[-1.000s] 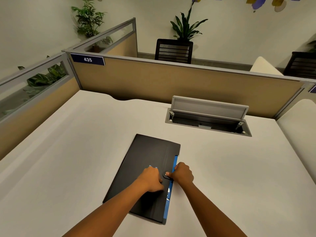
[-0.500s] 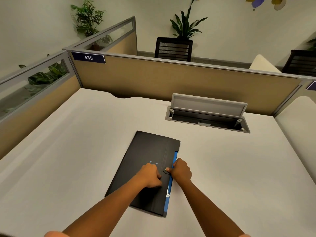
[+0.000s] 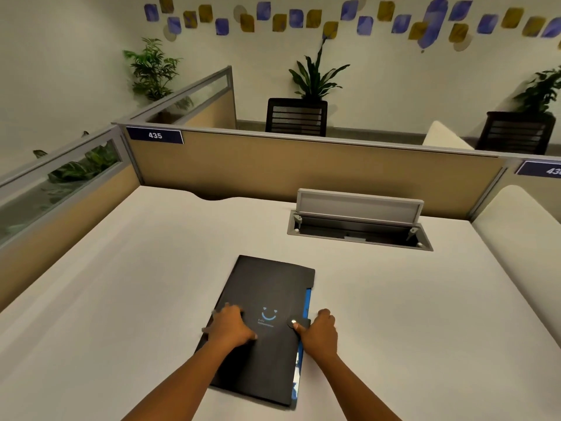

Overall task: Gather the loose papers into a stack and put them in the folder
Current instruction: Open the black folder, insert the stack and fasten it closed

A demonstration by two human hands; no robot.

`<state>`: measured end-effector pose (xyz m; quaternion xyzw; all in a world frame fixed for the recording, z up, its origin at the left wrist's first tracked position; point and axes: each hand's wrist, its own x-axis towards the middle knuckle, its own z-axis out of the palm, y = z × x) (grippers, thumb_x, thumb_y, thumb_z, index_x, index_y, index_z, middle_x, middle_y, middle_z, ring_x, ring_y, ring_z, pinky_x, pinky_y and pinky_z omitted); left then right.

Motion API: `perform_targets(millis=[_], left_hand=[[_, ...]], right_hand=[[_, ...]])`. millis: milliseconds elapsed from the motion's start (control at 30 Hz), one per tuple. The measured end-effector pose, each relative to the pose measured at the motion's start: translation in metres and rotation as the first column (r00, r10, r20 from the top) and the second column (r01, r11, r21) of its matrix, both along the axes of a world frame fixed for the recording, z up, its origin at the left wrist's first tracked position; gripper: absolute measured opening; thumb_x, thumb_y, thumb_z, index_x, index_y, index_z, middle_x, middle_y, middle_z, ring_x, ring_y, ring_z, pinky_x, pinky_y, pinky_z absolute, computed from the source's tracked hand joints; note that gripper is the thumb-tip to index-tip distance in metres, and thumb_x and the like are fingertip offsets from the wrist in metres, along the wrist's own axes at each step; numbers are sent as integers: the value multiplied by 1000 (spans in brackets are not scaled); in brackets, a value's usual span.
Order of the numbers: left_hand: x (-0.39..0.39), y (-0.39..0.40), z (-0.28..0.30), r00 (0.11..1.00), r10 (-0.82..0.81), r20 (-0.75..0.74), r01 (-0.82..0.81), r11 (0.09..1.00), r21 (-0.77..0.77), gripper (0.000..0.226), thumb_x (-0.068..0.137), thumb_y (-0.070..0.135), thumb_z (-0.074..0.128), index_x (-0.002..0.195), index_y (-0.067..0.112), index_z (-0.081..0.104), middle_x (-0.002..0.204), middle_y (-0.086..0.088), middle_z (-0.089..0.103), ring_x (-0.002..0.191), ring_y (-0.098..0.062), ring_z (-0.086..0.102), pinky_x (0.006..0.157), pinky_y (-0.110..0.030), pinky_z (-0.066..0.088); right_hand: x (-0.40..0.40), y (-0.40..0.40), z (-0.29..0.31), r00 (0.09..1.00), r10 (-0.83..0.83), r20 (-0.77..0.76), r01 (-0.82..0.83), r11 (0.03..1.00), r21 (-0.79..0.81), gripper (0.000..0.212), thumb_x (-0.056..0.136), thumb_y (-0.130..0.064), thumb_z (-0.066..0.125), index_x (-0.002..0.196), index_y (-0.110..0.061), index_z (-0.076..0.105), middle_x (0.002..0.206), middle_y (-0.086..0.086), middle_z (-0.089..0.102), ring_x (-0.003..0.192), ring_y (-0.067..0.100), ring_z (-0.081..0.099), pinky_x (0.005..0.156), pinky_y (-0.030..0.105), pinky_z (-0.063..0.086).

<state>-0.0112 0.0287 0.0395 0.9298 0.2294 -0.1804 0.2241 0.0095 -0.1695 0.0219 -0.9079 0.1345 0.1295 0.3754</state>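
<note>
A black folder (image 3: 270, 287) lies shut on the white desk (image 3: 121, 284), with a blue smile mark on its cover and a blue strip along its right edge. A round snap tab (image 3: 294, 323) sits at that edge. My left hand (image 3: 231, 328) rests flat on the folder's left side. My right hand (image 3: 320, 331) is at the right edge, thumb pressing beside the snap tab. No loose papers show on the desk.
An open cable tray with a raised grey lid (image 3: 359, 221) is set into the desk behind the folder. Tan partition walls (image 3: 303, 168) close the back and left. A second desk (image 3: 522, 232) adjoins on the right. Chairs and plants stand beyond.
My left hand slid from beside the snap tab to the folder's left side, uncovering the smile mark. My right hand stays at the tab. The camera tilted up.
</note>
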Motion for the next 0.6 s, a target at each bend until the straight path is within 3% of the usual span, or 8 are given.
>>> perform_targets(millis=[67, 167, 267, 400, 600], left_hand=[[-2, 7, 0, 990, 118, -78, -120, 993, -23, 102, 53, 54, 84, 141, 25, 41, 149, -5, 32, 138, -36, 32, 106, -68, 31], [-7, 10, 1, 965, 244, -97, -248, 968, -32, 128, 43, 60, 86, 148, 22, 24, 146, -9, 30, 137, -35, 33, 106, -68, 30], [-7, 8, -1, 967, 235, -99, -231, 972, 48, 130, 46, 63, 85, 148, 16, 20, 148, -9, 29, 138, -32, 32, 105, -65, 35], [-9, 8, -2, 971, 231, -65, -230, 973, 20, 127, 46, 63, 85, 145, 13, 23, 144, -10, 30, 135, -31, 33, 103, -52, 44], [-12, 9, 4, 978, 192, -79, -188, 981, 50, 125, 52, 67, 82, 147, 13, 20, 148, -11, 26, 137, -32, 31, 103, -48, 44]], right_hand=[[0, 2, 1, 999, -21, -24, 21, 1000, 1, 70, 83, -39, 72, 134, -6, 37, 137, 12, 46, 121, 26, 53, 98, 28, 46], [-2, 9, 0, 996, -65, -67, 67, 998, 23, 74, 78, -37, 76, 132, -4, 38, 135, 14, 43, 118, 25, 52, 99, 29, 48], [-9, 20, -3, 993, -63, -98, 64, 998, 7, 83, 73, -38, 80, 134, -5, 35, 136, 13, 40, 122, 26, 47, 102, 30, 45], [-13, 32, -7, 981, -104, -162, 118, 990, 77, 93, 67, -36, 84, 138, -7, 30, 140, 14, 37, 124, 28, 47, 101, 31, 45], [7, 22, -8, 928, -233, -290, 293, 938, 184, 84, 70, -30, 85, 133, -5, 34, 133, 17, 50, 118, 32, 54, 98, 38, 51]])
